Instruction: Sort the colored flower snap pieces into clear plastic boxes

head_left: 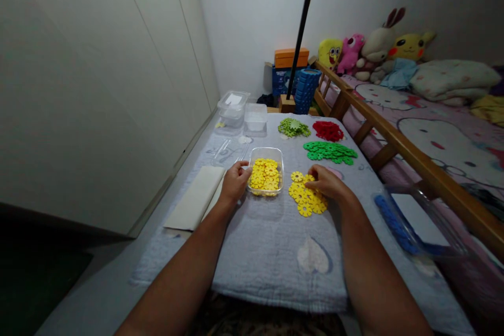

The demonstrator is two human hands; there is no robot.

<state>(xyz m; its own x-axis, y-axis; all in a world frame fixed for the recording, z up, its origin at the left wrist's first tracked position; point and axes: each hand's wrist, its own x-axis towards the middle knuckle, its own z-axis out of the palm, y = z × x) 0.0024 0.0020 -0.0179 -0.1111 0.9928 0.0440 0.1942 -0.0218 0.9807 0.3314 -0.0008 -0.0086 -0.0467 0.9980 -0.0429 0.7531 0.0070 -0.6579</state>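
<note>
A clear plastic box point(282, 156) stands mid-table with many yellow flower-shaped discs point(264, 174) inside. My left hand point(235, 181) grips the box's left wall, thumb and fingers at the rim. To the right of the box lies a loose pile of yellow notched discs point(305, 197) on the cloth. Over the upper right of that pile, my right hand point(325, 181) is closed in a pinch on a yellow disc; its fingers partly cover the pieces there.
Light green point(293, 127), red point(328, 130) and green piles point(329, 151) lie behind. A lidded box of blue pieces point(417, 223) sits at right by the bed rail point(378, 134). Folded paper point(196, 197) lies left; clear containers point(255, 117) stand at the back.
</note>
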